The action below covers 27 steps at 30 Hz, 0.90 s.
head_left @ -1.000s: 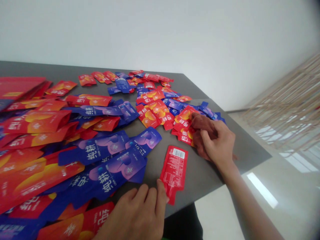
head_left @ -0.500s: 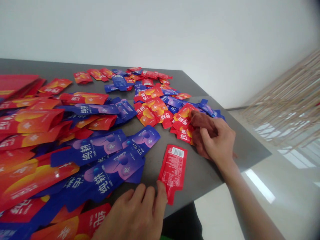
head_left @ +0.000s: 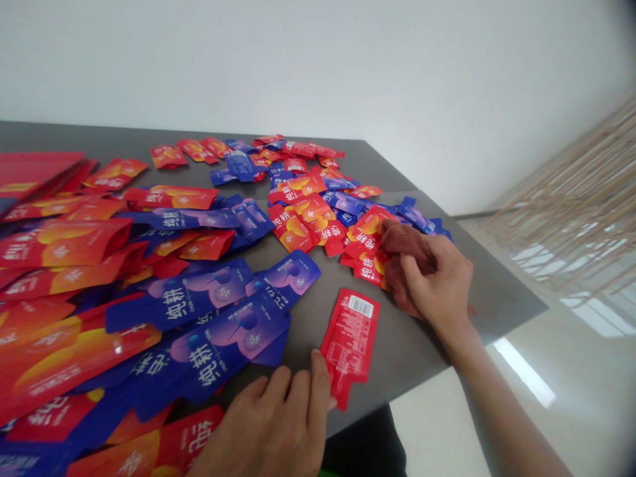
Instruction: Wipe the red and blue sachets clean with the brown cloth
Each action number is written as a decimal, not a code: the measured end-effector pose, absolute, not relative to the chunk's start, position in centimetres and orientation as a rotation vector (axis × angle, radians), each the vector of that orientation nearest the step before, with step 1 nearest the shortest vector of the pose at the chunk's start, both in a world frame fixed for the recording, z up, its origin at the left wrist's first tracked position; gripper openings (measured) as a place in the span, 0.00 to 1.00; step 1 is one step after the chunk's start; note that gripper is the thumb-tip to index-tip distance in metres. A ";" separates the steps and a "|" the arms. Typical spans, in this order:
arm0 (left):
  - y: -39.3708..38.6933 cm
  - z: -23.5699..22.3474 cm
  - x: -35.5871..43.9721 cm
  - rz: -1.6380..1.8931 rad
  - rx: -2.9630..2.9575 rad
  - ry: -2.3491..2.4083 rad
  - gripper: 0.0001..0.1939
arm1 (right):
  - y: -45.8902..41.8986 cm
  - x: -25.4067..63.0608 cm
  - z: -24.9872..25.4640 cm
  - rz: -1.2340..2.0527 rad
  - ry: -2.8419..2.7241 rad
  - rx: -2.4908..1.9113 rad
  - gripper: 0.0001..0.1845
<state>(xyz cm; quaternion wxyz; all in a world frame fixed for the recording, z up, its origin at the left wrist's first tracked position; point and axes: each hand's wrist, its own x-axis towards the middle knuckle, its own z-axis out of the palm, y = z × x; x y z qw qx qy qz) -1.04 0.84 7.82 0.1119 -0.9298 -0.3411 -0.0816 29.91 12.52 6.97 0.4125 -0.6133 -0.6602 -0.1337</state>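
A red spout pouch [head_left: 350, 338] lies back side up near the table's front edge, its barcode at the far end and its narrow spout end towards me. My left hand [head_left: 278, 421] has its index finger and thumb at the pouch's near left edge, pinching it there; the other fingers are curled. My right hand [head_left: 437, 281] grips a crumpled brownish-red cloth [head_left: 405, 245] beside a heap of small red-and-orange pouches [head_left: 368, 235] and blue ones. Part of the cloth is hidden behind my fingers.
Long blue pouches [head_left: 233, 338] and red-orange pouches [head_left: 74, 344] are piled along the left. Smaller mixed pouches [head_left: 293, 149] lie further back on the grey table [head_left: 497, 285]. A white wall [head_left: 298, 66] stands behind, and thin wooden sticks [head_left: 576, 192] are at the right.
The red pouch has tilted slightly, its barcode end shifting right. My left thumb tip now shows by its spout end. The right hand and cloth stay by the heap; the whole view has shifted slightly.
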 end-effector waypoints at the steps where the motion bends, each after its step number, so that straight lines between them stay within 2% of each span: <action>1: 0.9 7.8 -1.1 -0.226 -2.739 -1.011 0.27 | 12.5 29.9 7.0 -0.335 -1.661 -1.545 0.11; 16: 1.0 8.3 -1.0 -0.158 -2.808 -1.013 0.23 | 12.4 29.8 7.2 -0.336 -1.677 -1.548 0.11; 20: 1.1 8.2 -1.2 -0.180 -2.802 -1.028 0.26 | 12.5 29.8 7.2 -0.340 -1.687 -1.546 0.11; 24: 1.1 8.1 -1.3 -0.122 -2.843 -1.068 0.34 | 12.5 29.9 7.2 -0.343 -1.691 -1.541 0.10; 27: 1.0 8.1 -1.2 -0.106 -2.833 -1.087 0.34 | 12.5 29.9 7.1 -0.353 -1.691 -1.531 0.10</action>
